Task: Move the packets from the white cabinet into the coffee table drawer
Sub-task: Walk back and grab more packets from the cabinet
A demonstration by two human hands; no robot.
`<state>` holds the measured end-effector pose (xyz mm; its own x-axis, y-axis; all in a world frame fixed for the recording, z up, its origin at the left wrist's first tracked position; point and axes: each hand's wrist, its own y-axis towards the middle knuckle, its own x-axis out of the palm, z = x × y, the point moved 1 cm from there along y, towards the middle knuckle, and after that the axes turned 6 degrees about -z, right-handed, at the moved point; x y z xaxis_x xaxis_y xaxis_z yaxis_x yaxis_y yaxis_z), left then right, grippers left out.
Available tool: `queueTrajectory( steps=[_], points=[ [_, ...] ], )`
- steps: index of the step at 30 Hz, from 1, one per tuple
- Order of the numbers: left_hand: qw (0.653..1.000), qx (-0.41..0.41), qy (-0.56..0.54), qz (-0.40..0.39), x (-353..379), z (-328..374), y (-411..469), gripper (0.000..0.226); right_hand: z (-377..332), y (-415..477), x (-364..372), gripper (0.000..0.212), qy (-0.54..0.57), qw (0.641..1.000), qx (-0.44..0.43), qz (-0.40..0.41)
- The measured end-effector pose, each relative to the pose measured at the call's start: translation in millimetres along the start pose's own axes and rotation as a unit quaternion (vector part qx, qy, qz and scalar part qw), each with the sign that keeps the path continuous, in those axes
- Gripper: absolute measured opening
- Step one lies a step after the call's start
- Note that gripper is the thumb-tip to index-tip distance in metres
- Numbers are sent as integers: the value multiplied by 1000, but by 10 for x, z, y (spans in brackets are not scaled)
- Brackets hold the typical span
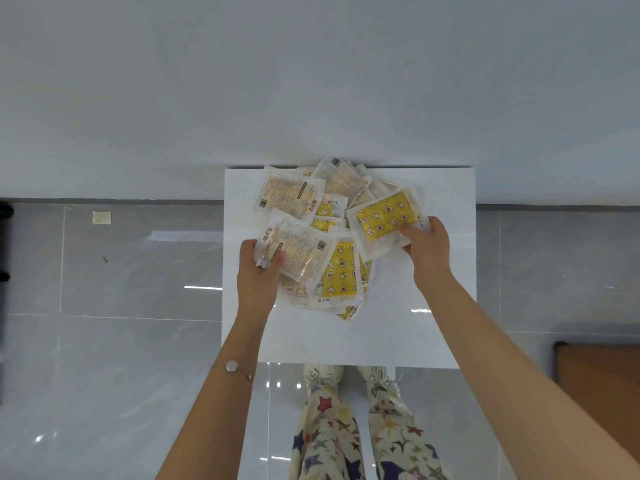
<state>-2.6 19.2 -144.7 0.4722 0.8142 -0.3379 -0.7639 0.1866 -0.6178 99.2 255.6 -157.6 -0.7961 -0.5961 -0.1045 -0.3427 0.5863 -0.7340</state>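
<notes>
A heap of several flat packets [341, 268], clear plastic with yellow star-and-moon prints or pale beige backs, lies on the top of the white cabinet [398, 327], against the wall. My left hand [258, 271] grips a beige-backed packet [301, 252] at the heap's left edge. My right hand [427, 245] pinches a small stack topped by a yellow star packet [382, 218] at the heap's right side. The coffee table drawer is out of view.
The grey wall [311, 81] rises directly behind the cabinet. Glossy grey floor tiles [121, 358] lie on both sides. A brown wooden surface [602, 386] shows at the lower right. My legs in star-print trousers [346, 427] stand at the cabinet's near edge.
</notes>
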Motion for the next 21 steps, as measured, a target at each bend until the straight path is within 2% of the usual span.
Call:
queueTrajectory(
  steps=[3,7,10,14,21],
  points=[
    [1000,-2,-2,-4,-77,-23,-86,25,46,-83,-95,20,76,997,20,-6],
    [1000,-22,-11,8,-173,-37,-219,31,78,-201,-253,33,88,995,43,7],
    [997,-60,-14,48,-240,-89,-321,30,77,-299,-357,28,107,992,58,-17],
    [994,-65,-46,76,-335,-170,-405,19,119,-397,-453,26,123,990,57,-25],
    [978,-66,-162,112,-431,-178,-614,26,182,-649,-535,28,138,990,17,-13]
  ],
)
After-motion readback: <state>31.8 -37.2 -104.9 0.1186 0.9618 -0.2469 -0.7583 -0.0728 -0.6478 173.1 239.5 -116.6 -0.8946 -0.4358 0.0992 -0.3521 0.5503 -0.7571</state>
